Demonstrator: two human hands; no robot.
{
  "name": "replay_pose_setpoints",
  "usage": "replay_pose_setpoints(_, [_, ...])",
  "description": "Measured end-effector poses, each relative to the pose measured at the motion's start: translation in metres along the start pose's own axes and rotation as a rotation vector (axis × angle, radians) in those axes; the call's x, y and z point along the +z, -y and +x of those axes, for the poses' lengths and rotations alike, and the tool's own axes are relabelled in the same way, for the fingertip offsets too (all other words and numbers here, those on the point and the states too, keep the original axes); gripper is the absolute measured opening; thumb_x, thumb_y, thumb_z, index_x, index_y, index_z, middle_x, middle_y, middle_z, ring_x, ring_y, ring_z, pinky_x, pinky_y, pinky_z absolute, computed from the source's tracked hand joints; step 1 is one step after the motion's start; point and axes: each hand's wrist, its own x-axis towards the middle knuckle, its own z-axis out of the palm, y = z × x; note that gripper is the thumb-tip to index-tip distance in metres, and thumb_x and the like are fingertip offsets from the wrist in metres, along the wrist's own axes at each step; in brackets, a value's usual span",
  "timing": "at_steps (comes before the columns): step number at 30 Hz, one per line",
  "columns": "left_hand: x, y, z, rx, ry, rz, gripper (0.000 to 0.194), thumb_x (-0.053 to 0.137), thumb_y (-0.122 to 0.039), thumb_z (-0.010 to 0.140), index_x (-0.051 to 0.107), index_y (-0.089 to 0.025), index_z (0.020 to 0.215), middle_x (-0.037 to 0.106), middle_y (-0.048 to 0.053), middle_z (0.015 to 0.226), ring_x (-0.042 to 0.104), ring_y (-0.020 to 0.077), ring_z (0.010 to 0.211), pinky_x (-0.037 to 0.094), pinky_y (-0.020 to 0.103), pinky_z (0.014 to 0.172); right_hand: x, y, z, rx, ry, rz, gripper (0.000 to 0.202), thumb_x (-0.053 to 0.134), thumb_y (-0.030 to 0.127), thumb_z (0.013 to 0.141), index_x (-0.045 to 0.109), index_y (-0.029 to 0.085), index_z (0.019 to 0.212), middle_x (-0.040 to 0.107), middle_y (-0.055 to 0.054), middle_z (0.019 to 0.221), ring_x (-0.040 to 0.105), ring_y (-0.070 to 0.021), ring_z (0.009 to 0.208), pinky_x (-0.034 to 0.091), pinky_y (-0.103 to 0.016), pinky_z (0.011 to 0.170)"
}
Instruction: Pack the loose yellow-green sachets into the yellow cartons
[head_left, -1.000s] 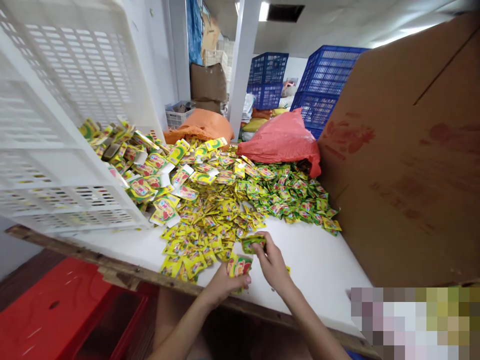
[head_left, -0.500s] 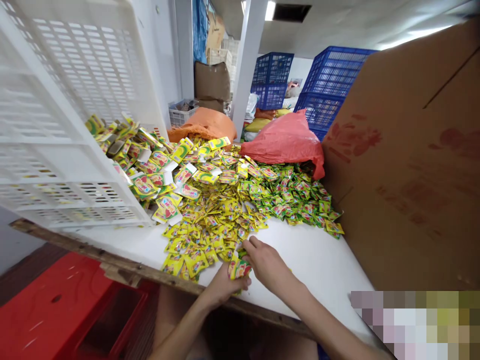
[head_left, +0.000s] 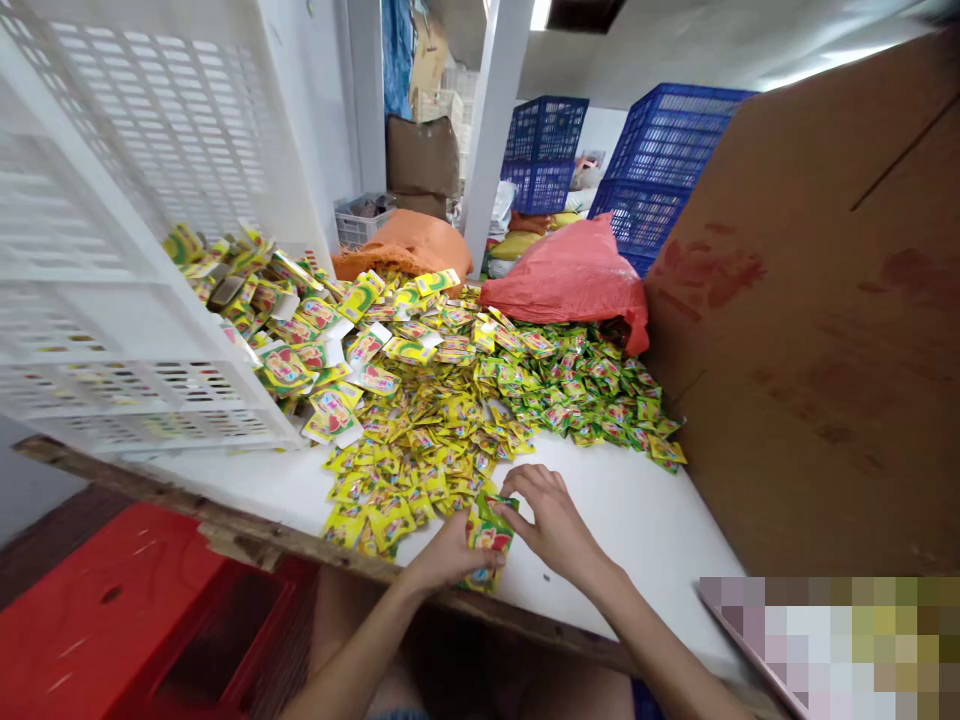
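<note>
My left hand (head_left: 446, 555) is closed round a small printed carton (head_left: 487, 545), yellow with red and green, held upright at the table's near edge. At its top is a small green packet (head_left: 495, 508); I cannot tell how far it sits inside. My right hand (head_left: 551, 520) pinches this packet between thumb and fingers. Just beyond my hands spreads a heap of yellow packets (head_left: 394, 515), with green packets (head_left: 600, 400) heaped to the far right. Several small cartons (head_left: 330, 415), some with white flaps open, lie at the left, spilling from a tipped white crate (head_left: 247, 400).
A large cardboard box (head_left: 810, 330) walls off the right side. An orange sack (head_left: 420, 240) and a red sack (head_left: 570, 270) lie behind the heaps. Blue crates (head_left: 667, 140) are stacked farther back. A red plastic stool (head_left: 112, 610) stands below the wooden table edge (head_left: 300, 545).
My right hand's fingers have spread a little, and the green packet shows more at the carton's top. The carton has moved slightly right and turned more upright.
</note>
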Motion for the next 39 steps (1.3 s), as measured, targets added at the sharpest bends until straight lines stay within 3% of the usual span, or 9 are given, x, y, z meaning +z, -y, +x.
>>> replay_pose_setpoints(7, [-0.007,0.004,0.008,0.017,0.045,0.152,0.047,0.079,-0.029,0.055,0.055,-0.013,0.092,0.053,-0.003,0.076,0.046,0.0115,0.069,0.037,0.023,0.064,0.009,-0.009,0.000,0.048,-0.006,-0.043,0.010,0.063,0.023,0.076,0.054,0.021,0.080,0.060,-0.004,0.089,0.050,-0.0223,0.089,0.035,-0.036,0.077])
replay_pose_setpoints(12, [-0.006,0.004,0.006,0.016,0.053,0.149,0.043,0.078,-0.021,0.054,0.056,-0.013,0.090,0.054,-0.003,0.075,0.047,0.0107,0.068,0.038,0.021,0.062,0.018,-0.015,-0.003,0.019,0.010,0.137,0.010,0.059,0.028,0.080,0.057,0.021,0.073,0.061,-0.004,0.096,0.050,-0.0218,0.097,0.036,-0.036,0.081])
replay_pose_setpoints(17, [-0.002,-0.003,0.002,0.078,0.029,0.084,0.057,0.077,-0.013,0.052,0.054,-0.015,0.104,0.060,0.001,0.090,0.053,0.0149,0.082,0.042,0.024,0.073,0.016,-0.002,-0.008,-0.034,0.114,0.177,0.013,0.054,0.030,0.084,0.066,0.025,0.081,0.059,-0.004,0.108,0.046,-0.0215,0.107,0.035,-0.038,0.086])
replay_pose_setpoints(20, [-0.002,-0.003,0.001,0.062,-0.017,0.097,0.054,0.076,-0.013,0.053,0.055,-0.016,0.102,0.061,0.000,0.089,0.054,0.0149,0.082,0.043,0.024,0.073,0.016,0.005,-0.007,-0.037,0.138,0.122,0.011,0.056,0.029,0.082,0.066,0.024,0.080,0.058,-0.005,0.110,0.045,-0.0225,0.109,0.035,-0.039,0.087])
replay_pose_setpoints(24, [-0.003,-0.001,0.000,0.032,0.002,0.127,0.047,0.076,-0.016,0.054,0.055,-0.015,0.097,0.061,-0.001,0.081,0.054,0.0135,0.076,0.042,0.024,0.070,0.023,0.003,-0.008,0.040,0.025,0.115,0.005,0.064,0.026,0.077,0.061,0.023,0.080,0.059,-0.005,0.108,0.048,-0.0227,0.104,0.035,-0.040,0.086])
replay_pose_setpoints(27, [-0.003,-0.001,0.000,0.061,-0.028,0.160,0.047,0.075,-0.016,0.055,0.055,-0.015,0.097,0.061,-0.001,0.084,0.054,0.0143,0.078,0.042,0.024,0.072,0.030,0.004,-0.014,0.056,-0.062,0.124,0.005,0.061,0.025,0.079,0.058,0.022,0.076,0.061,-0.004,0.101,0.050,-0.0219,0.100,0.035,-0.040,0.085])
replay_pose_setpoints(33, [-0.002,-0.003,-0.005,0.153,-0.094,0.174,0.052,0.068,-0.017,0.064,0.046,-0.019,0.111,0.061,0.004,0.099,0.056,0.0177,0.089,0.043,0.029,0.080,0.039,0.008,-0.029,0.094,-0.051,0.143,0.012,0.057,0.033,0.081,0.064,0.024,0.076,0.056,-0.006,0.113,0.045,-0.0268,0.109,0.036,-0.043,0.087])
replay_pose_setpoints(36, [-0.002,0.000,-0.012,0.201,-0.191,0.105,0.059,0.065,-0.020,0.070,0.031,-0.024,0.118,0.060,0.003,0.096,0.060,0.0158,0.084,0.045,0.029,0.077,0.049,-0.002,-0.040,0.223,-0.147,0.318,0.015,0.055,0.033,0.082,0.062,0.024,0.091,0.059,-0.007,0.104,0.052,-0.0243,0.101,0.041,-0.040,0.085])
replay_pose_setpoints(39, [-0.005,0.003,-0.017,0.209,-0.198,0.126,0.041,0.064,-0.022,0.073,0.041,-0.022,0.108,0.060,0.001,0.091,0.060,0.0154,0.082,0.045,0.027,0.074,0.066,-0.009,-0.053,0.355,-0.272,0.575,0.021,0.055,0.035,0.082,0.057,0.020,0.096,0.062,-0.006,0.090,0.058,-0.0200,0.086,0.046,-0.034,0.079])
